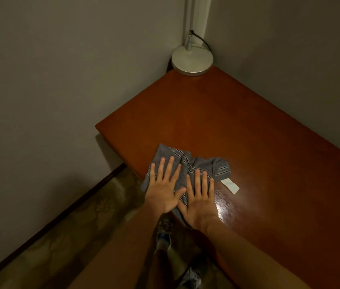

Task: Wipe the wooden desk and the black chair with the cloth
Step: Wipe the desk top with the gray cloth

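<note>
A grey cloth with dark and light stripes and a white label lies crumpled on the reddish wooden desk, near its front left edge. My left hand presses flat on the cloth's left part, fingers straight and spread. Beside it my right hand lies flat on the cloth's near part, fingers straight. The two thumbs almost meet. The black chair is not in view.
A round white lamp base with a thin pole and black cable stands in the desk's far corner against grey walls. Patterned floor and a dark skirting board lie to the left. My shoes show below the desk edge.
</note>
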`<act>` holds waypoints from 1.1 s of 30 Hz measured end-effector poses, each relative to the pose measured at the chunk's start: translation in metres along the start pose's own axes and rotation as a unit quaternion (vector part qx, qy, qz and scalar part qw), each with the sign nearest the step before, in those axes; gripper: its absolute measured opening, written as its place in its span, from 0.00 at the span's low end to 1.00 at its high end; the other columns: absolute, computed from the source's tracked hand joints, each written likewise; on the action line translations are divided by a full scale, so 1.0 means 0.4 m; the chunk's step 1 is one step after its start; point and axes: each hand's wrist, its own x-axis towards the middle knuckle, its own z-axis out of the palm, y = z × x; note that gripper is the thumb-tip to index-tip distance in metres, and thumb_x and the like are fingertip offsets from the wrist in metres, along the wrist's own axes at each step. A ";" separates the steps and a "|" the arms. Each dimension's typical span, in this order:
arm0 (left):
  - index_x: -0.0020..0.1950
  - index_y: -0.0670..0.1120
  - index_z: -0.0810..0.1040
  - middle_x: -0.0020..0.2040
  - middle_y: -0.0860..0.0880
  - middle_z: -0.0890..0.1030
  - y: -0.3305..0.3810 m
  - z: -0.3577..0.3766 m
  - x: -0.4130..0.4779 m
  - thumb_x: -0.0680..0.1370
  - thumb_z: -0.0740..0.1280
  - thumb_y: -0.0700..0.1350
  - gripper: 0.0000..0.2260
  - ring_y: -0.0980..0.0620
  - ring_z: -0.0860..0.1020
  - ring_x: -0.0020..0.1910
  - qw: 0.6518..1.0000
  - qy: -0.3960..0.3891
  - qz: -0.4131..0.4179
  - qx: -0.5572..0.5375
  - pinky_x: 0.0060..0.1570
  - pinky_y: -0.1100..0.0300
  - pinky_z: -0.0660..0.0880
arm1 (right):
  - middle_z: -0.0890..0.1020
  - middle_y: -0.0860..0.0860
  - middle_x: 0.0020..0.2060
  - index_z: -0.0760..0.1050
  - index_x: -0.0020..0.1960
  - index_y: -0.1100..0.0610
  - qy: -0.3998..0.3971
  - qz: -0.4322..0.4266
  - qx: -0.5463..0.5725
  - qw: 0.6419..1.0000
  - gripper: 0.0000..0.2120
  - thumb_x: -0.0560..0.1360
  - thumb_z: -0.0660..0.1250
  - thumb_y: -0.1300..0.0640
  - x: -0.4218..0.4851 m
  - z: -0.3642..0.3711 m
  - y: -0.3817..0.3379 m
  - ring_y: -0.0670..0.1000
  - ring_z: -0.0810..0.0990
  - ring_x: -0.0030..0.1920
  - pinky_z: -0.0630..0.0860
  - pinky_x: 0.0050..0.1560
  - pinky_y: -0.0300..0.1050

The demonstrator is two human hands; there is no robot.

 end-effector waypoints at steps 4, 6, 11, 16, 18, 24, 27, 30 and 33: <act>0.78 0.50 0.29 0.75 0.45 0.22 0.123 0.013 -0.059 0.73 0.28 0.68 0.37 0.40 0.22 0.73 0.999 -0.032 0.012 0.009 0.74 0.36 0.32 | 0.44 0.63 0.79 0.46 0.79 0.60 -0.007 0.027 -0.004 1.000 0.40 0.79 0.39 0.32 -0.121 0.019 0.075 0.65 0.40 0.79 0.47 0.76 0.69; 0.78 0.51 0.29 0.75 0.45 0.22 0.171 0.026 -0.085 0.72 0.26 0.69 0.38 0.41 0.23 0.74 0.999 -0.027 0.025 0.002 0.74 0.36 0.33 | 0.34 0.62 0.77 0.35 0.79 0.58 -0.020 0.020 -0.018 0.999 0.39 0.78 0.32 0.32 -0.174 0.036 0.108 0.64 0.30 0.77 0.37 0.76 0.68; 0.82 0.50 0.41 0.81 0.44 0.36 0.255 0.064 -0.128 0.77 0.32 0.71 0.39 0.40 0.35 0.79 0.999 0.003 0.048 -0.010 0.75 0.36 0.37 | 0.35 0.62 0.78 0.36 0.79 0.57 -0.013 0.048 -0.009 0.999 0.40 0.76 0.27 0.32 -0.273 0.059 0.169 0.64 0.30 0.77 0.37 0.76 0.67; 0.82 0.47 0.51 0.82 0.40 0.49 0.293 0.073 -0.157 0.80 0.41 0.69 0.37 0.35 0.49 0.80 0.998 -0.019 0.057 -0.022 0.74 0.34 0.45 | 0.44 0.63 0.79 0.47 0.80 0.58 -0.027 0.050 0.018 0.998 0.40 0.79 0.33 0.32 -0.320 0.061 0.191 0.65 0.40 0.79 0.46 0.76 0.68; 0.82 0.47 0.53 0.82 0.40 0.51 0.293 0.068 -0.156 0.80 0.42 0.69 0.37 0.34 0.50 0.79 0.998 -0.026 0.060 -0.024 0.73 0.34 0.47 | 0.49 0.63 0.79 0.53 0.80 0.59 -0.034 0.044 0.034 0.998 0.39 0.80 0.38 0.32 -0.319 0.063 0.199 0.66 0.46 0.79 0.52 0.75 0.69; 0.82 0.48 0.52 0.82 0.42 0.51 0.274 0.075 -0.140 0.82 0.42 0.68 0.35 0.39 0.48 0.80 0.997 -0.028 0.071 -0.027 0.74 0.36 0.44 | 0.52 0.65 0.79 0.57 0.79 0.61 -0.037 0.028 0.034 0.998 0.39 0.80 0.40 0.33 -0.288 0.054 0.193 0.68 0.48 0.79 0.56 0.74 0.70; 0.82 0.51 0.43 0.82 0.45 0.43 0.244 0.065 -0.107 0.82 0.40 0.67 0.33 0.43 0.39 0.80 0.998 -0.025 0.044 -0.032 0.75 0.39 0.36 | 0.52 0.66 0.79 0.56 0.78 0.62 -0.039 0.026 0.025 0.999 0.40 0.80 0.40 0.33 -0.230 0.040 0.169 0.68 0.47 0.79 0.54 0.74 0.71; 0.79 0.55 0.31 0.80 0.48 0.31 0.169 0.042 -0.056 0.79 0.37 0.68 0.33 0.46 0.28 0.77 0.999 -0.010 0.043 -0.025 0.73 0.42 0.27 | 0.42 0.66 0.78 0.45 0.79 0.61 -0.036 0.029 -0.008 0.999 0.40 0.78 0.38 0.33 -0.142 0.006 0.114 0.69 0.38 0.78 0.45 0.75 0.71; 0.81 0.53 0.38 0.82 0.46 0.41 0.065 0.027 0.014 0.81 0.41 0.67 0.33 0.45 0.37 0.80 1.000 0.013 0.017 -0.023 0.74 0.42 0.31 | 0.26 0.66 0.73 0.25 0.75 0.60 -0.031 0.016 -0.032 0.999 0.39 0.79 0.33 0.33 -0.033 -0.014 0.050 0.68 0.24 0.73 0.33 0.74 0.69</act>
